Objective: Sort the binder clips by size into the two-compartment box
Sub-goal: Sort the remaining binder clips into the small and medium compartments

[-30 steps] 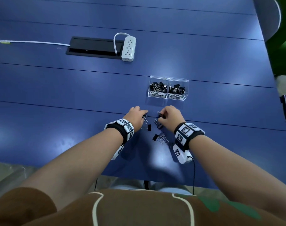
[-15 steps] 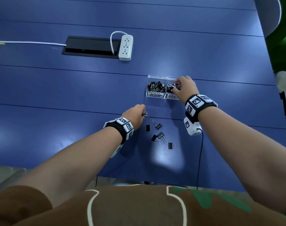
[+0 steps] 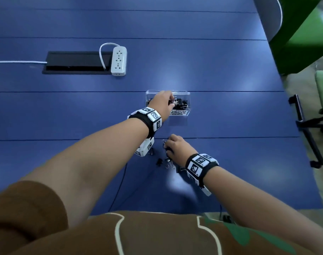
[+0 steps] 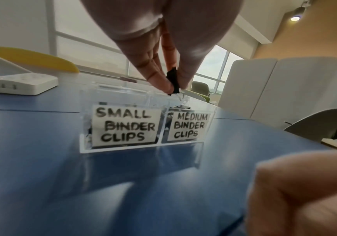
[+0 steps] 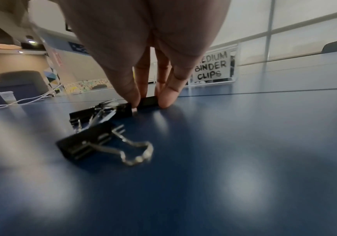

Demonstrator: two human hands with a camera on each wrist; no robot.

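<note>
A clear two-compartment box (image 3: 186,93) stands mid-table, labelled "small binder clips" (image 4: 125,125) on the left and "medium binder clips" (image 4: 188,126) on the right; both sides hold black clips. My left hand (image 3: 172,102) hovers over the box and pinches a small black binder clip (image 4: 172,81) above the divider. Nearer me, several loose black clips (image 3: 168,161) lie on the blue table (image 3: 230,116). My right hand (image 3: 167,146) is down among them, thumb and fingers pinching a black clip (image 5: 148,102) that rests on the table. Two more clips (image 5: 95,142) lie just in front of it.
A white power strip (image 3: 118,60) and a black cable hatch (image 3: 74,62) sit at the back left, with a white cord (image 3: 19,62) running off left. The table's right edge (image 3: 293,126) is close, with a chair base (image 3: 308,129) beyond it.
My right hand came back from the medium compartment to the loose clips and took hold of one. My left hand rose from the table with a clip and moved over the box.
</note>
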